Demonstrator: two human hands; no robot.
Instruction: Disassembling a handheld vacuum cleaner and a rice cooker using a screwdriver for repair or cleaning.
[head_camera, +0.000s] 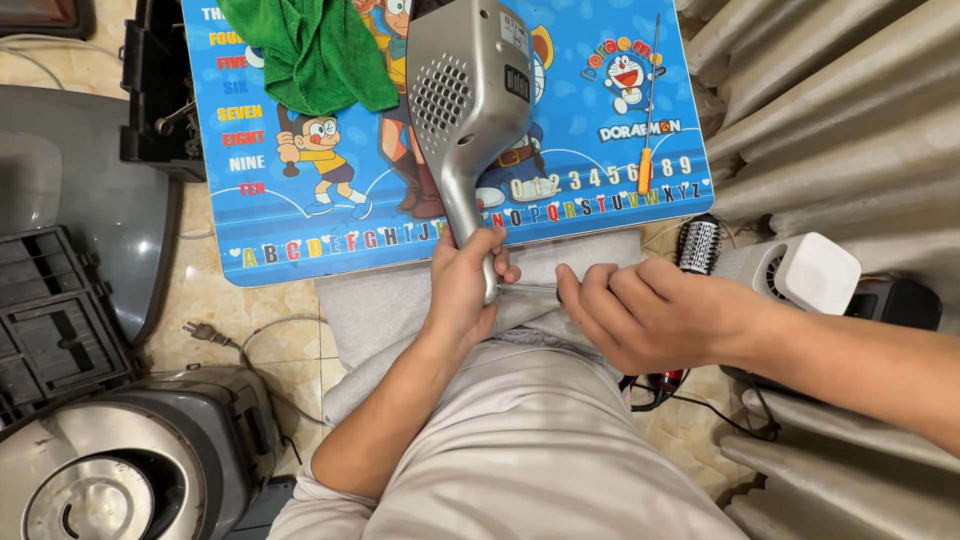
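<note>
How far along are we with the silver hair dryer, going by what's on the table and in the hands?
Done: nothing visibly taken apart; the silver hair dryer looks whole. In hand: the left hand grips its handle, head resting on the blue cartoon table, while the right hand pinches at the handle's base, detail hidden. Left: the screwdriver lies untouched on the table, beside the green cloth.

bright, even indoor light from above; soft shadows, slight glare on the glossy blue surface (600, 150); sharp focus, mild wide-angle edge distortion.

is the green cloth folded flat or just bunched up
Bunched up: the green cloth lies crumpled in loose folds on the blue table.
</note>
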